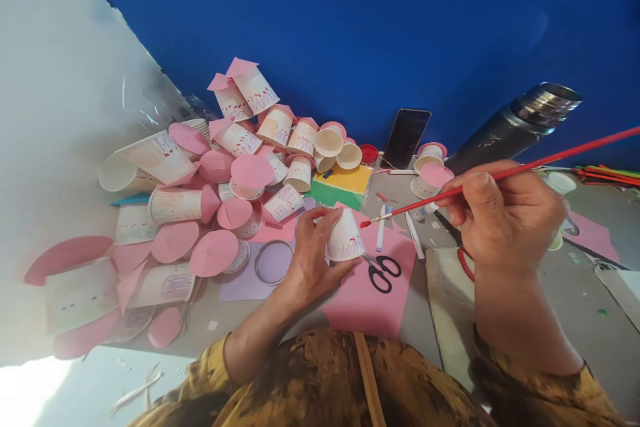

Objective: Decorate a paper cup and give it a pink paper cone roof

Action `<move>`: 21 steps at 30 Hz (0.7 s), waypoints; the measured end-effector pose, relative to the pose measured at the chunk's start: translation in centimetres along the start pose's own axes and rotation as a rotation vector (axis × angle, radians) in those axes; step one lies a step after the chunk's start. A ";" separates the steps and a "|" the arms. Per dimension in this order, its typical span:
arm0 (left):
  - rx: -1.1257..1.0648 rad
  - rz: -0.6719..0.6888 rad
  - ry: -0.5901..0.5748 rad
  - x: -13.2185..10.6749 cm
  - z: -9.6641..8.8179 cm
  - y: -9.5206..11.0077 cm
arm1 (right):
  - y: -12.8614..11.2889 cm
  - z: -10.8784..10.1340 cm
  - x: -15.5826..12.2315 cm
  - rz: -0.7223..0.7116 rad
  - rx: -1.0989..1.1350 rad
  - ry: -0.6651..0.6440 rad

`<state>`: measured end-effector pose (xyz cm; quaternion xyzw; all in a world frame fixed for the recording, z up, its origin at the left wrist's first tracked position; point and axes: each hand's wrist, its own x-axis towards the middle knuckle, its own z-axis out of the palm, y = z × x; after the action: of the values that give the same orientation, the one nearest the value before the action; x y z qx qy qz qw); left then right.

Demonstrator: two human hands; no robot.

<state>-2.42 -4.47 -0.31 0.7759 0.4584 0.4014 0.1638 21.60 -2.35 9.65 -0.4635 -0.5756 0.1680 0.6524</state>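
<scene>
Pinching a white paper cup (pixel 346 235) between thumb and fingers, the left hand (pixel 311 259) holds it above a pink sheet (pixel 371 312); the right hand (pixel 510 217) has its grip closed on a red paintbrush (pixel 560 155), red bristles just right of the cup. Black-handled scissors (pixel 383 264) lie near; pink-topped cups (pixel 177 205) crowd the counter (pixel 420 310) at left; a dark bottle (pixel 503 132) stands far right.

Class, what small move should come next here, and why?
Perhaps touch the brush, held in the right hand, to the cup in the left hand for another red mark: its red tip is close, and the cup bears red marks above purple strokes.
</scene>
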 end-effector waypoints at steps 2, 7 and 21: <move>0.093 0.023 0.007 -0.2 0.7 -0.4 | -0.1 -0.1 0.0 -0.003 0.009 -0.013; 0.128 0.021 -0.007 -0.1 1.2 -1.0 | 0.1 -0.2 -0.2 -0.006 -0.061 -0.098; -0.050 0.077 0.069 0.2 0.4 -1.2 | 1.2 0.8 -1.3 0.017 -0.018 -0.196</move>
<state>-2.79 -3.64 -1.26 0.7744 0.4233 0.4452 0.1519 20.83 -2.40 7.82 -0.4555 -0.6341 0.2132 0.5873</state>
